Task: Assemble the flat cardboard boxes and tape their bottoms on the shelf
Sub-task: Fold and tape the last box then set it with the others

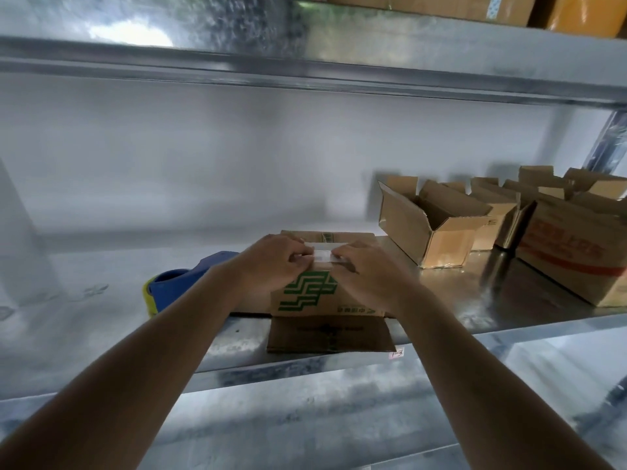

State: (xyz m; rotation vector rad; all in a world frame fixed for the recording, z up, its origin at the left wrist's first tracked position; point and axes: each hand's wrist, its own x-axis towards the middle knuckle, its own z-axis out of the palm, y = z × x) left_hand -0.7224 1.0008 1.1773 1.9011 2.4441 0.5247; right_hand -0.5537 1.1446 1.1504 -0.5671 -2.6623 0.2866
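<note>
A small cardboard box [315,296] with a green zigzag logo stands on the metal shelf [101,334], its folded flaps facing up. A strip of clear tape [322,254] lies across the top seam. My left hand [274,262] and my right hand [369,273] rest on the box top from either side, thumbs and fingertips pressing the tape down near the middle. One loose flap [329,334] lies flat toward me on the shelf.
A blue and yellow tape dispenser [176,290] lies just left of the box. Several assembled open boxes [437,225] stand at the right, with a larger red-printed carton [576,256] beside them. An upper shelf [305,62] hangs overhead.
</note>
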